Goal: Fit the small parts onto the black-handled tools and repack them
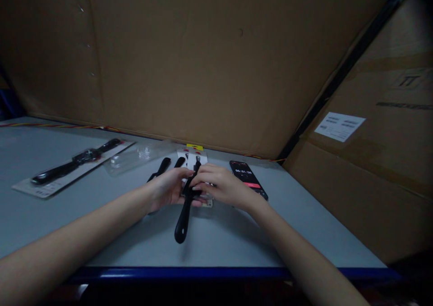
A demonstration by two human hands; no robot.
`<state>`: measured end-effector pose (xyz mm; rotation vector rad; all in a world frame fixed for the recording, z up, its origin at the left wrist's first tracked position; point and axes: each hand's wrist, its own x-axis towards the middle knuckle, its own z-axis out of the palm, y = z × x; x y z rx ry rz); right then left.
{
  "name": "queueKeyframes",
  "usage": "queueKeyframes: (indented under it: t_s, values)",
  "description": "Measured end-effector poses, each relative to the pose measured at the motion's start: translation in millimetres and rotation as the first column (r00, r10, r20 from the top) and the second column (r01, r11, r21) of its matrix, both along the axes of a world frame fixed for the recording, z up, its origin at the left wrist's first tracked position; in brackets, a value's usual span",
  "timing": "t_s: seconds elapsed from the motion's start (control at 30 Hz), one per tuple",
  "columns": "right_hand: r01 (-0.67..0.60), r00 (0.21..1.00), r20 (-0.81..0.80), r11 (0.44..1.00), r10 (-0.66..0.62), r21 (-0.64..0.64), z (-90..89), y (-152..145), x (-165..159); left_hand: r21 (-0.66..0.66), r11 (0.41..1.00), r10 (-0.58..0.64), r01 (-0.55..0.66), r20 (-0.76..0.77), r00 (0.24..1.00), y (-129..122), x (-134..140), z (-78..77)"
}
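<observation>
A black spokeshave (183,218) is held between both my hands, tilted, one long handle pointing toward me. My left hand (171,186) is closed round its middle from below and the left. With bent fingers my right hand (218,184) grips the middle from above; the fingertips partly cover it, so any small part there is hidden. Behind my left hand, black handles (164,164) lie on the table, partly covered by the hand. A backing card (191,155) with a yellow top edge lies just beyond my hands.
At the left lies another spokeshave on a card under clear plastic (89,155). An empty-looking clear plastic shell (140,155) is beside it. A phone (248,180) showing a timer lies right of my hand. Cardboard walls (189,71) bound the grey table (237,247) behind and right.
</observation>
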<state>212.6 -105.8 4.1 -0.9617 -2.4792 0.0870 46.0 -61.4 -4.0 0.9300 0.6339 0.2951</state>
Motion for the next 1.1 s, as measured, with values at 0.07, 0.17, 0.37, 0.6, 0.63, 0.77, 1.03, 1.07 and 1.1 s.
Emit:
queueKeyframes:
  t_s: [0.07,0.17,0.37,0.6,0.63,0.77,1.03,1.07,1.1]
  values:
    - [-0.015,1.000,-0.007,1.000,0.015,-0.009,0.0,-1,0,-0.007,1.000,-0.022,0.021,-0.013,1.000,1,0,-0.3]
    - [-0.061,0.997,-0.038,0.998,0.060,-0.029,-0.5,-3,1,0.001,0.999,-0.046,0.046,-0.040,0.998,2,0,-0.8]
    - [-0.149,0.980,-0.138,0.988,0.142,-0.041,0.2,-2,2,0.048,0.996,-0.075,0.078,-0.062,0.995,2,0,-0.9]
    - [-0.186,0.971,-0.170,0.979,0.170,-0.079,3.4,-1,8,0.106,0.990,-0.082,0.088,-0.057,0.995,1,-2,0.4]
    - [-0.182,0.971,-0.173,0.980,0.165,-0.084,3.3,-1,9,0.106,0.991,-0.081,0.086,-0.046,0.996,2,-2,-0.4]
    - [-0.137,0.977,-0.175,0.986,0.120,-0.089,1.5,0,6,0.096,0.992,-0.079,0.081,-0.021,0.997,5,-2,-5.8]
    - [0.127,0.959,-0.232,0.977,-0.165,-0.172,-5.8,-5,-14,0.114,0.989,-0.090,0.092,-0.025,0.996,3,0,-4.0]
    - [0.136,0.944,-0.266,0.965,-0.195,-0.224,-6.2,-5,-14,0.111,0.990,-0.080,0.083,-0.027,0.996,3,-1,-3.2]
    - [0.134,0.931,-0.294,0.951,-0.218,-0.280,-6.0,-4,-14,0.104,0.992,-0.071,0.074,-0.029,0.997,3,-1,-2.8]
